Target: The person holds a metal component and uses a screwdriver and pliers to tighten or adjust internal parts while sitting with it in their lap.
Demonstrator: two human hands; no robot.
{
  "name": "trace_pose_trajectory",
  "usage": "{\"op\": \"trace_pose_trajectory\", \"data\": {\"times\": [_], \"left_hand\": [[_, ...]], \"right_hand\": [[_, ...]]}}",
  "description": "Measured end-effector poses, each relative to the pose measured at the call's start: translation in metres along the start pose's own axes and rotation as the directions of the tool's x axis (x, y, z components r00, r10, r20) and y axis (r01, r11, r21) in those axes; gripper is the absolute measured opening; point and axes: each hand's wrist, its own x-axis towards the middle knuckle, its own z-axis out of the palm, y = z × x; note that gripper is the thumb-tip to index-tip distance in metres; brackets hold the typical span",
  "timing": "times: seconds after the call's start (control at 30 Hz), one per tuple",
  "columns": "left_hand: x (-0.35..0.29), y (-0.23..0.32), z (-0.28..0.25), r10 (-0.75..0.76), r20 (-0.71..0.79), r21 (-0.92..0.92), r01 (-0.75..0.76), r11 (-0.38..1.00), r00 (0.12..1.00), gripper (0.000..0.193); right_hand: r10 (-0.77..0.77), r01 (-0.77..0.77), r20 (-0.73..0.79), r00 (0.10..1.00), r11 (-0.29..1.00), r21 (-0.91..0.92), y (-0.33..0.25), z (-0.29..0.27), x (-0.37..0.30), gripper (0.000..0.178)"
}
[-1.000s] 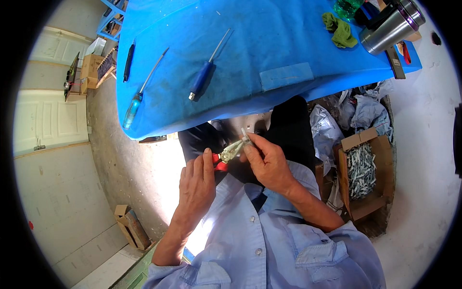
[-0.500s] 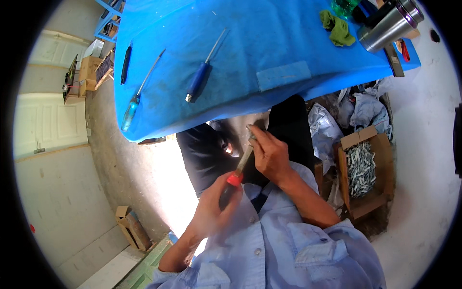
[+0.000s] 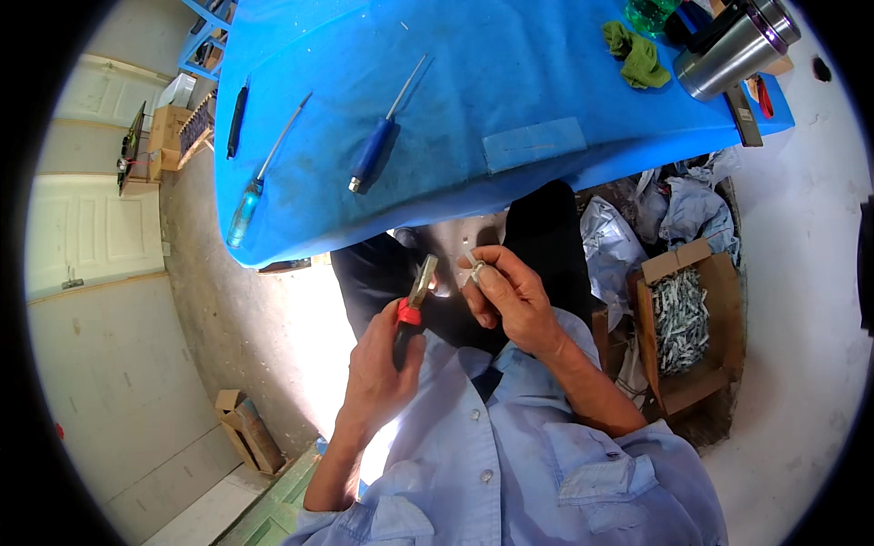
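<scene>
Left hand (image 3: 381,359) drawing back toward chest, now gripping red-and-black-handled tool (image 3: 414,305) with metal tip pointing up toward counter's near edge. Right hand (image 3: 510,293) staying raised, pinching small metal piece (image 3: 477,269), now apart from tool tip instead of joined with it.

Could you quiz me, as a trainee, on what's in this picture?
1. True or false: the left hand holds a tool with a red-and-black handle.
2. How many screwdrivers lie on the blue table? A) one B) two C) four
3. What fills the cardboard box on the floor at the person's right?

Key: 1. True. 2. B: a blue-handled screwdriver and a clear-handled screwdriver. 3. Small silvery metal pieces; their kind is too small to tell. The right hand pinches a small metal part.
</scene>
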Motion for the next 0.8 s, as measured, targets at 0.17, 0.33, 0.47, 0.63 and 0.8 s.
{"op": "trace_pose_trajectory", "data": {"times": [0.17, 0.33, 0.47, 0.63, 0.8], "left_hand": [[-0.001, 0.01, 0.0, -0.081, 0.081, -0.012, 0.082, 0.997, 0.993, 0.044], [-0.003, 0.002, 0.004, -0.017, 0.006, -0.001, 0.017, 1.0, 1.0, 0.047], [0.004, -0.002, -0.006, -0.099, -0.107, -0.027, 0.096, 0.995, 0.989, 0.047], [0.036, -0.019, -0.049, 0.078, -0.349, 0.252, 0.013, 0.968, 0.934, 0.06], [0.082, -0.039, -0.07, 0.071, -0.391, 0.503, 0.148, 0.851, 0.918, 0.064]], "right_hand": [[0.052, -0.041, -0.048, 0.998, 0.979, 0.199, 0.003, 0.0, 0.0, 0.032], [0.125, -0.118, 0.0, 0.992, 0.933, 0.341, 0.011, -0.001, -0.004, 0.035], [0.142, -0.14, 0.026, 0.989, 0.898, 0.416, 0.011, -0.003, -0.004, 0.035], [0.13, -0.16, 0.093, 0.987, 0.825, 0.543, 0.002, -0.003, -0.001, 0.03], [0.114, -0.173, 0.134, 0.984, 0.767, 0.618, -0.004, 0.0, -0.002, 0.026]]}}
